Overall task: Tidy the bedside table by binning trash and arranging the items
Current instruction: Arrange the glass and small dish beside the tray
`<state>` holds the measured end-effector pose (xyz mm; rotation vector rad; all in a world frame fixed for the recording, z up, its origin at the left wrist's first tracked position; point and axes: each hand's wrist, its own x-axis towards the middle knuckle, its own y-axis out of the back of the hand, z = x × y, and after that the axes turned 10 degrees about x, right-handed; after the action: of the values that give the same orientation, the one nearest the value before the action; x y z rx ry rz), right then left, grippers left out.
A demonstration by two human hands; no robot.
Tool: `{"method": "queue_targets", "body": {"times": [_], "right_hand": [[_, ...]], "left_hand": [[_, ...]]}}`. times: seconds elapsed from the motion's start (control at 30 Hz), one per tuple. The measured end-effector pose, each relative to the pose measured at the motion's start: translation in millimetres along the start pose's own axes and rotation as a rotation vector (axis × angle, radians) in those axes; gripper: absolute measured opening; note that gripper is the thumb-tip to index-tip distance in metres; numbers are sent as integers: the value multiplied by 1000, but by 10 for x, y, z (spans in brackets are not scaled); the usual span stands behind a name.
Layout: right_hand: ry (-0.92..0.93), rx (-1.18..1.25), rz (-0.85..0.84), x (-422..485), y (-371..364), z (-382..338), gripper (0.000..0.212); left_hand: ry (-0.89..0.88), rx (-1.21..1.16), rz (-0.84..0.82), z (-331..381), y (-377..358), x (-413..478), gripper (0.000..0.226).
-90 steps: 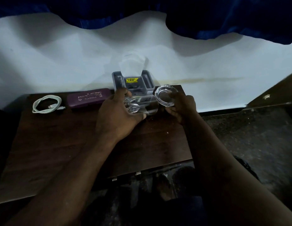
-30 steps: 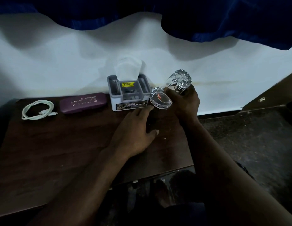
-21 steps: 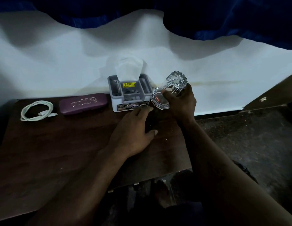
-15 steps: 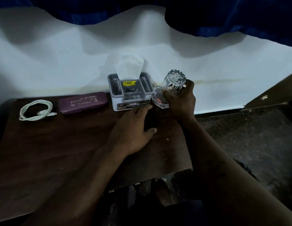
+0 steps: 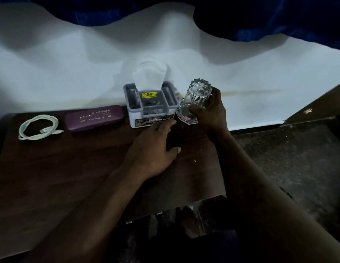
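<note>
Right hand [image 5: 211, 112] alone now grips the inverted glass [image 5: 198, 93] — at the table's [image 5: 70, 168] back edge. Left hand [image 5: 152, 149] lies flat, empty; set-down looks near.

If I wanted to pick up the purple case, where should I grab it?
Probably around its middle, coming from above: the purple case lies flat and long on the table, so its front and back edges are close enough to pinch.

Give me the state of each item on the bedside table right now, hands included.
Tumbler: upside down, tilted, held by right hand.
Glass dish: at the tumbler's mouth, contact unclear.
Left hand: rests flat on table.
Purple case: closed, lying flat.
White cable: coiled, plug lying free.
Tissue holder: upright, tissue sticking up.
</note>
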<state>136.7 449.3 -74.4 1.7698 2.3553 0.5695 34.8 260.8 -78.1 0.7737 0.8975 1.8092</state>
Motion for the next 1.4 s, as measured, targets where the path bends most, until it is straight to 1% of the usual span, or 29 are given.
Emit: {"method": "queue_targets", "body": {"times": [0.1, 0.23, 0.33, 0.53, 0.63, 0.73, 0.8, 0.93, 1.07, 1.23, 1.33, 1.4], "right_hand": [[0, 21, -7, -4, 11, 6, 67], [28, -35, 31, -5, -2, 8, 77], [35, -78, 41, -5, 2, 8, 72], [25, -14, 39, -61, 25, -4, 59], [31, -43, 39, -85, 26, 12, 63], [27, -120, 16, -104, 24, 66, 78], [35, -203, -17, -135, 27, 120, 82], [12, -307, -56, -184, 43, 199, 76], [1, -307, -42, -208, 64, 186, 76], [22, -284, -19, -278, 65, 172, 70], [19, -297, -42, -284, 85, 158, 74], [7, -347, -69, -266, 94, 159, 78]], "left_hand": [[-3, -4, -1, 7, -2, 0, 79], [-11, 2, 6, 14, -10, -6, 79], [-9, 6, 6, 19, -12, -9, 79], [-18, 5, 13, 27, -15, -38, 78], [-15, 6, 12, 32, -20, -58, 78], [-14, 1, 14, 42, -20, -75, 77], [-15, 8, 16, 49, -15, -87, 77], [-17, 15, 18, 64, -3, -115, 77], [-19, 5, 21, 86, 0, -146, 77], [-15, 23, 1, 105, -1, -165, 77], [-21, 39, -21, 125, -12, -166, 76], [-23, 52, -42, 142, -17, -166, 75]]}}
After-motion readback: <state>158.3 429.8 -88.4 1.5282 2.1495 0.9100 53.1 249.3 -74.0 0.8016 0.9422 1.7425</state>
